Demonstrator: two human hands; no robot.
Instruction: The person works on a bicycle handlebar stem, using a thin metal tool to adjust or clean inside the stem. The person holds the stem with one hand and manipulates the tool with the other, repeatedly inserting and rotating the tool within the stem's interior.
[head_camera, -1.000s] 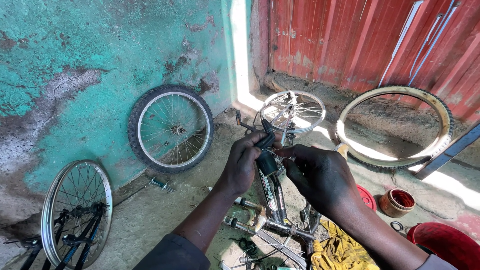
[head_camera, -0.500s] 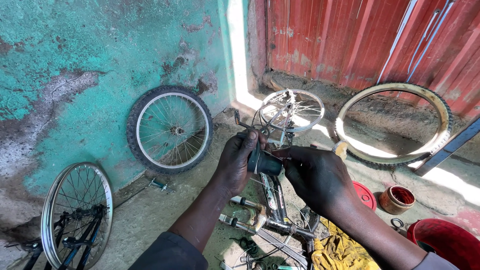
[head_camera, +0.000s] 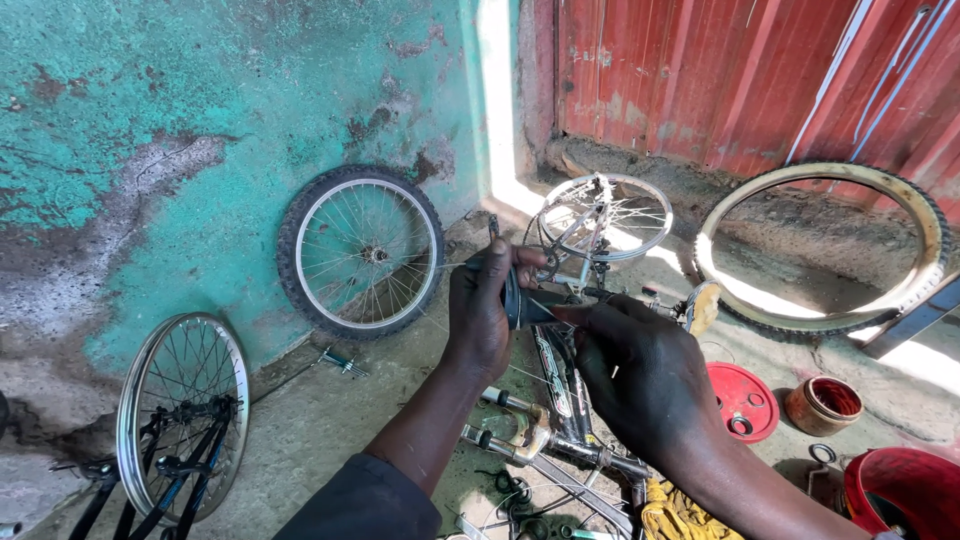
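Sitting between both hands (head_camera: 560, 330), a dark cylindrical part (head_camera: 522, 303), above bicycle frame (head_camera: 556, 375).

hard sunlight cutting in through the gap by the red metal sheet (head_camera: 740, 80), blown-out glare on the ground (head_camera: 900, 350) at right, teal wall (head_camera: 200, 130) in even shade, pretty sharp overall, slight wide-angle bend at edges
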